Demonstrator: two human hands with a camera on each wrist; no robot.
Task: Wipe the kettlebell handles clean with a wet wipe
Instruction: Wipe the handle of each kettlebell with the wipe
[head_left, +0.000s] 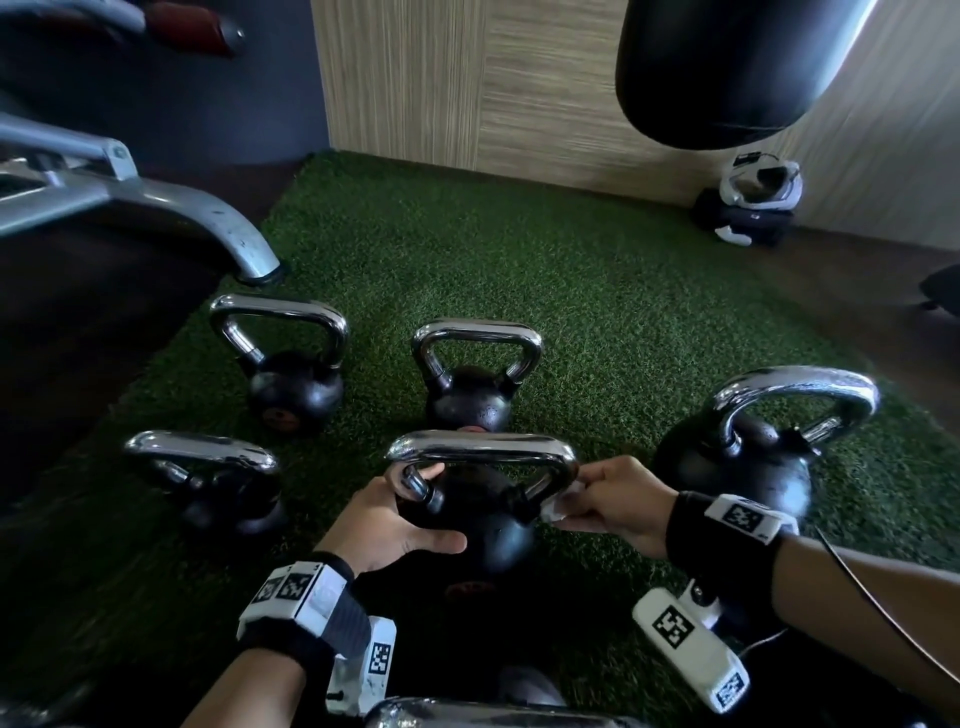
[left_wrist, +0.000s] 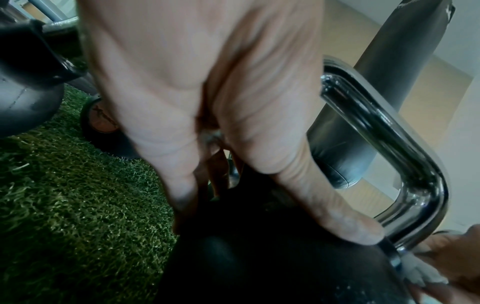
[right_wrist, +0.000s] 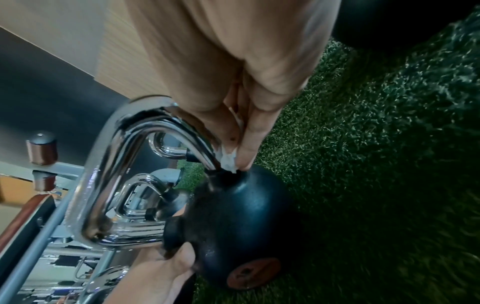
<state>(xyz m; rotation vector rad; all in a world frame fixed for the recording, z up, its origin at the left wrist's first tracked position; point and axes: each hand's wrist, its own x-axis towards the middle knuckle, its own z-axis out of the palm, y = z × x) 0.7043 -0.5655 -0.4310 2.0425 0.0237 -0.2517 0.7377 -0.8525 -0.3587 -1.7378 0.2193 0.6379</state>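
A patch of green artificial turf (head_left: 597, 291) covers the floor in the corner of a gym, bordered by dark flooring on the left and wood-grain wall panels (head_left: 467, 78) behind. A black punching bag (head_left: 727, 73) hangs at the upper right, and the grey steel leg of a machine frame (head_left: 197, 218) comes down onto the turf's left edge. A small heap of black and white gear (head_left: 748, 208) lies against the far wall.

Five kettlebells stand upright on the turf — two in the back row, three nearer the person. The kettlebell being cleaned (head_left: 478, 514) is the middle one of the near row, directly in front of the person and between both hands. Its body is a matt black ball with a reddish round mark low on the front; its handle (head_left: 483, 449) is a bright chrome loop rising straight up, the top bar running left to right across the view.

The left hand (head_left: 400, 525) grasps the kettlebell at the left foot of the handle, fingers curled through the loop and thumb laid across the front of the ball. The right hand (head_left: 613, 504) pinches a crumpled white wet wipe (head_left: 558, 506) — pressed against the handle's right leg just above where the chrome meets the black body, as the right wrist view shows close up.
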